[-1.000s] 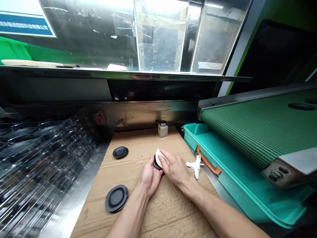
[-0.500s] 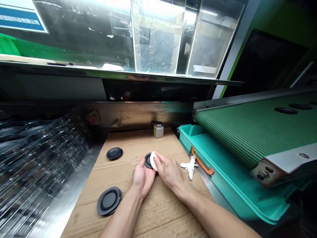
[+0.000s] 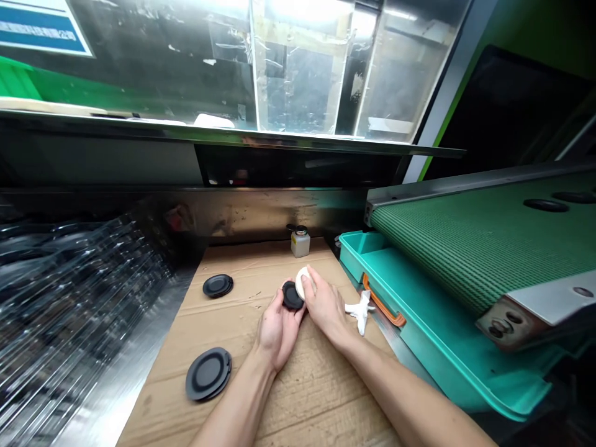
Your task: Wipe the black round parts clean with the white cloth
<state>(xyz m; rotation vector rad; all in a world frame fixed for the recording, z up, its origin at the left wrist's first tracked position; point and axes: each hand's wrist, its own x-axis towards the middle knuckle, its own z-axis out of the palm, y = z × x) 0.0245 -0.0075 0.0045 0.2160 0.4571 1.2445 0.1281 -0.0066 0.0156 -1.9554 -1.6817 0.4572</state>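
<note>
My left hand (image 3: 278, 326) is closed around the edge of a small round black disc (image 3: 292, 296), its face turned up. A round white pad (image 3: 302, 283) is pinched in my right hand (image 3: 325, 305), just at the disc's right edge; whether the two touch I cannot tell. Both hands are over a sheet of cardboard (image 3: 298, 397). Left of them lie a stack of black discs (image 3: 217, 285) and, nearer me, larger stacked black discs (image 3: 208, 374). A crumpled white wipe (image 3: 361, 311) rests beside my right wrist.
A small square bottle (image 3: 300, 242) stands at the cardboard's back edge. On the right are a teal tray (image 3: 447, 360) with an orange handle (image 3: 384, 303) and a green conveyor belt (image 3: 470, 230) carrying black discs (image 3: 546, 205). Clear plastic trays (image 3: 84, 310) are piled at left.
The white pad has come off the disc's face toward its upper right, so more of the disc shows. Both hands sit slightly farther right in view.
</note>
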